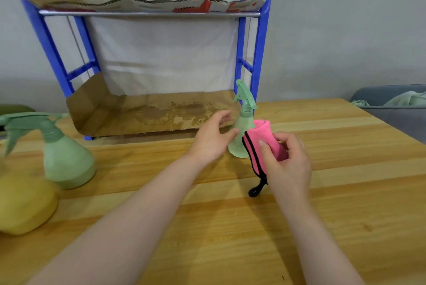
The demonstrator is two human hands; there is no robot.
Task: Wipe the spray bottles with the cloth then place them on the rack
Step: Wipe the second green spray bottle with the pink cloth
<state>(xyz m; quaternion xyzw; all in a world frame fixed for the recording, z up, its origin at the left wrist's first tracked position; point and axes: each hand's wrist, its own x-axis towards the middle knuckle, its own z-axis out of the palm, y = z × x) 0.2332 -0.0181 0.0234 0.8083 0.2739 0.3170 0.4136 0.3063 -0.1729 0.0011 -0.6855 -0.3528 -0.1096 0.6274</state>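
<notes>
A small green spray bottle (242,132) stands upright on the wooden table (322,192), just in front of the rack's right leg. My left hand (213,138) is beside it with relaxed fingers, its fingertips at the bottle's left side. My right hand (284,162) grips a folded pink cloth (260,144) with black trim, held against the bottle's right side. A larger green spray bottle (62,153) stands at the left of the table. The blue rack (261,38) rises behind, its two shelves lined with cardboard (161,112).
A yellow rounded object (23,204) sits at the table's left edge, in front of the large bottle. A grey seat with a pale green cloth (396,100) lies beyond the table's right corner. A white sheet hangs behind the rack.
</notes>
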